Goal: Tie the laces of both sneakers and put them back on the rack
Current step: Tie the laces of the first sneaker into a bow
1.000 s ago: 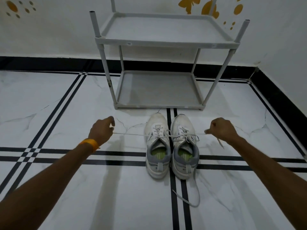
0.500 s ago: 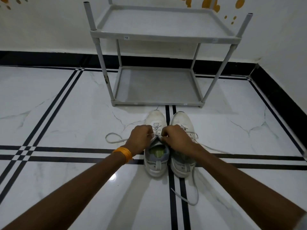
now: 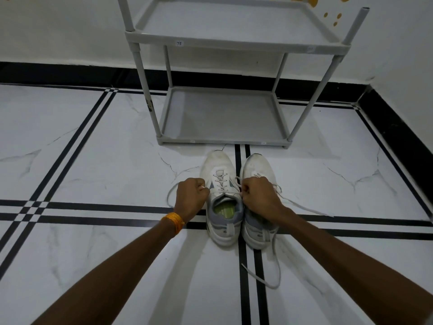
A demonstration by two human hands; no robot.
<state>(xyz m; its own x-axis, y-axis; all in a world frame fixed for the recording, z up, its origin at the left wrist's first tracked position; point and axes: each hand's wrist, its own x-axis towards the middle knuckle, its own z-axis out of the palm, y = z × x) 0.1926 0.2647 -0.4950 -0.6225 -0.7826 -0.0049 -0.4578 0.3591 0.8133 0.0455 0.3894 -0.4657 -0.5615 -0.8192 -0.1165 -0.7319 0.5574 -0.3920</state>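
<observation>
Two white sneakers stand side by side on the floor, toes toward the rack: the left sneaker (image 3: pixel 222 198) and the right sneaker (image 3: pixel 259 170). My left hand (image 3: pixel 191 199) is fisted on a lace end just left of the left sneaker; the lace loops out to the left. My right hand (image 3: pixel 260 197) is fisted on the other lace end, resting over the right sneaker's tongue and hiding it. A loose lace (image 3: pixel 274 275) of the right sneaker trails behind its heel. The grey two-shelf rack (image 3: pixel 222 143) stands just beyond the toes.
White marble floor with black stripes (image 3: pixel 93 211) all round. A black skirting and white wall run behind the rack and along the right side (image 3: pixel 398 127). An orange band is on my left wrist (image 3: pixel 174 220).
A second ago my hands were spread wide, pulling the lace taut. They came together over the left sneaker and now sit slightly apart at its sides, still gripping the lace ends.
</observation>
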